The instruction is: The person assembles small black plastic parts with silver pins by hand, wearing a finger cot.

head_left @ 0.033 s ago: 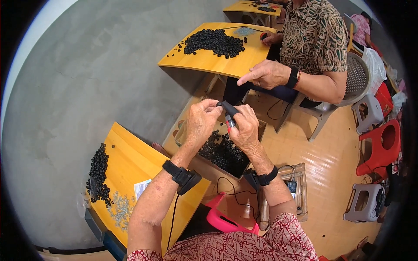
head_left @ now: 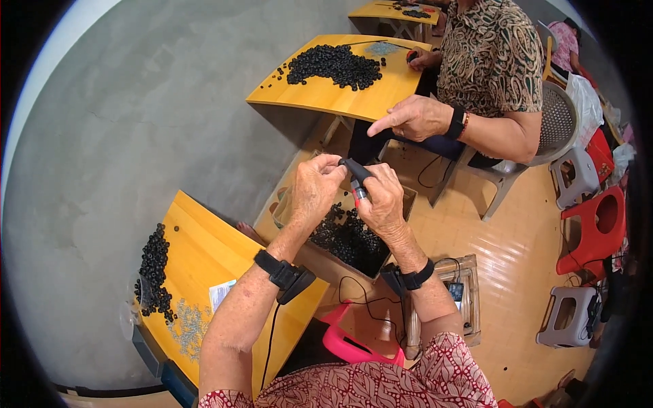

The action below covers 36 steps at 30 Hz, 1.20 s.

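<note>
- Yr L hand point(head_left: 315, 187) pinches a small blk piece point(head_left: 342, 162) at the tool's tip, out in front of you.
- Yr R hand point(head_left: 385, 200) is wrapped round the blk tool point(head_left: 358, 171), w/ red + metal showing below.
- Box point(head_left: 325, 264) under yr hands, w/ loose blk parts point(head_left: 354, 248) inside.
- Yr L: yellow table point(head_left: 224, 245) w/ blk pile point(head_left: 155, 265) + grey bits point(head_left: 189, 330).
- Farther: co-worker's hand point(head_left: 416, 117), index finger out, nr 2nd yellow table point(head_left: 401, 78).

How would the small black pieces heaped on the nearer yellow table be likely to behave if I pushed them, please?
The black pieces would probably scatter, since they lie in a loose heap. Being small and rounded, some may well roll. They also look stiff, as they seem to keep their shape when piled.
</note>
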Tool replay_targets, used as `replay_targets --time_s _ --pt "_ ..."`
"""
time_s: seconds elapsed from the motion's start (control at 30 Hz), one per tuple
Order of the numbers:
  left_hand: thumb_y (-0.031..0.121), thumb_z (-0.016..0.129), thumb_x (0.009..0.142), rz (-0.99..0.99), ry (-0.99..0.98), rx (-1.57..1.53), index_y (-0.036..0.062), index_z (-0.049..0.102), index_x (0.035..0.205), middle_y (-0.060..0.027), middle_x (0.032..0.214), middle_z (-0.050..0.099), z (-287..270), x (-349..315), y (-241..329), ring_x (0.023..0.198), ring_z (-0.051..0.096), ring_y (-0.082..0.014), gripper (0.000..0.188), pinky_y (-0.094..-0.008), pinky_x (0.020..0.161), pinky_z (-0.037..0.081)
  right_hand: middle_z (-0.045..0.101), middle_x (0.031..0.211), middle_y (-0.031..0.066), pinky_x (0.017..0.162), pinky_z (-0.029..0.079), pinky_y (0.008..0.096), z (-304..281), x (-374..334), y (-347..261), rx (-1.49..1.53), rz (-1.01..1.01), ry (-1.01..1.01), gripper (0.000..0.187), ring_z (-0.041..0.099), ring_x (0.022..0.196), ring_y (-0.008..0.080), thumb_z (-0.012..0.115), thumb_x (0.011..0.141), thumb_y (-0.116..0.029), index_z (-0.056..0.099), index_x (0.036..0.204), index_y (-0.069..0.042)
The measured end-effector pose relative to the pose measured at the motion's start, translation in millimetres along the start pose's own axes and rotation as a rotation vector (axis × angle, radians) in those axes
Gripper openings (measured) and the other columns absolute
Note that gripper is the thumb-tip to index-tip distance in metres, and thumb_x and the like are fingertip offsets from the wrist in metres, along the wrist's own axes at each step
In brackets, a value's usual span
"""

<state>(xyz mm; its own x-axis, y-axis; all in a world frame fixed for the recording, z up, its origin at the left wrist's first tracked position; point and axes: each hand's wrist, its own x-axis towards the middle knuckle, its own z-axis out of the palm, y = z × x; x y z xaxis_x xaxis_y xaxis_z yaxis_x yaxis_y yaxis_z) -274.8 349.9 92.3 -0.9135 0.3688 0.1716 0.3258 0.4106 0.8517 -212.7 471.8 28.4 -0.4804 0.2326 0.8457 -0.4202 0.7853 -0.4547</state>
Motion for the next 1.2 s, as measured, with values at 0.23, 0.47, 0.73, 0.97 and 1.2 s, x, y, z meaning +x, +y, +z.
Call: replay_targets --time_s 0.23,0.47,0.73,0.97,1.2 --pt "0.014 0.068 0.081 -0.008 0.002 0.03 -0.0044 0.068 0.099 -0.0156 0.084 0.071 0.6 1.3 -3.2 0.076 0.068 -0.0195 0.026 -0.0312 0.069 0.052 0.059 0.083 0.0153 0.067 0.046 0.0408 1.5 -6.6 2.4 0.007 0.011 -0.019 0.027 0.055 0.076 0.0323 0.064 0.065 0.004 0.063 0.091 0.003" --pt "0.016 0.068 0.082 0.028 0.059 0.022 -0.003 0.069 0.097 -0.0145 0.081 0.071 -10.7 -7.2 -8.7 0.074 0.068 -0.0189 0.024 -0.0316 0.068 0.052 0.059 0.08 0.0156 0.064 0.046 0.0394 1.0 -22.6 -15.8 0.158 0.114 -0.079 0.028 0.056 0.073 0.031 0.067 0.069 0.003 0.065 0.096 0.004" --pt "0.015 0.069 0.083 0.02 0.11 -0.087 -0.0001 0.069 0.098 -0.0081 0.077 0.07 -42.5 -42.3 -9.6 0.073 0.066 -0.0124 0.022 -0.0283 0.069 0.053 0.064 0.081 0.0135 0.071 0.049 0.031 -2.8 -20.6 -40.1 0.611 0.507 -0.107 0.031 0.062 0.074 0.0257 0.068 0.077 -0.001 0.067 0.108 -0.002" --pt "0.016 0.07 0.083 0.012 0.121 -0.069 0.0004 0.069 0.098 -0.0068 0.08 0.07 -64.8 -66.6 -4.7 0.073 0.066 -0.0112 0.021 -0.0263 0.07 0.052 0.063 0.087 0.0132 0.072 0.049 0.0326 -5.3 -7.6 -68.8 0.299 0.106 -0.139 0.037 0.061 0.08 0.0254 0.069 0.074 0.002 0.066 0.111 0.0" --pt "0.008 0.063 0.09 0.017 0.051 -0.5 -0.0015 0.063 0.102 -0.0045 0.09 0.068 -117.1 -124.8 0.1 0.084 0.062 -0.0089 0.016 -0.0225 0.078 0.049 0.063 0.083 0.0163 0.067 0.049 0.0335 2.9 -2.5 -85.4 0.261 -0.005 -0.251 0.03 0.062 0.074 0.0287 0.067 0.074 0.002 0.067 0.104 0.001"
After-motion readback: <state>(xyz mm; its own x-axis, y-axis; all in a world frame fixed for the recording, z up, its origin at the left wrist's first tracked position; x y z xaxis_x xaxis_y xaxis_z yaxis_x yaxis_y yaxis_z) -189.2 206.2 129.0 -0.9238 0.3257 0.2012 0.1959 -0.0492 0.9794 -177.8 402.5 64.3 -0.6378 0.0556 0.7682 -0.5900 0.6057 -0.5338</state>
